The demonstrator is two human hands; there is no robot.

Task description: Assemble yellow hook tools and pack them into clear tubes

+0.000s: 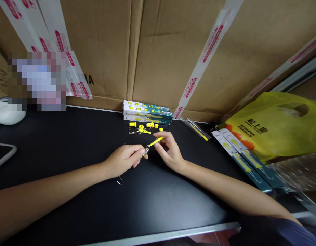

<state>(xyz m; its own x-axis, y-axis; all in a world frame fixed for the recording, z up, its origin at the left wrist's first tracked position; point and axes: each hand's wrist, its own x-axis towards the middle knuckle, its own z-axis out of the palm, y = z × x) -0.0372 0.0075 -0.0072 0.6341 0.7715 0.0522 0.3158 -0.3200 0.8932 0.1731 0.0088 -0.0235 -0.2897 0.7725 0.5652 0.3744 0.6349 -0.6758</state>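
Observation:
My left hand [127, 156] is closed, pinching a small silvery metal piece that looks like a spring [147, 149]; a bit of yellow shows under its fingertips. Between the thumb and fingers of my right hand [171, 153] is a slim yellow plastic rod [156, 141], whose lower end meets the metal piece. A thin metal hook [119, 181] shows below my left wrist; whether it is held or lies on the table I cannot tell. Just beyond my hands lie several yellow plastic parts [150, 125], a yellow piece [145, 131] and bent wire hooks [133, 131].
Printed spring scale boxes [147, 112] are stacked against the cardboard wall [163, 61]. Farther right are a clear-wrapped yellow strip [195, 129], two more boxes [240, 160] and a yellow plastic bag [278, 126]. A white-edged device [4, 153] rests on the black table [153, 201] at left.

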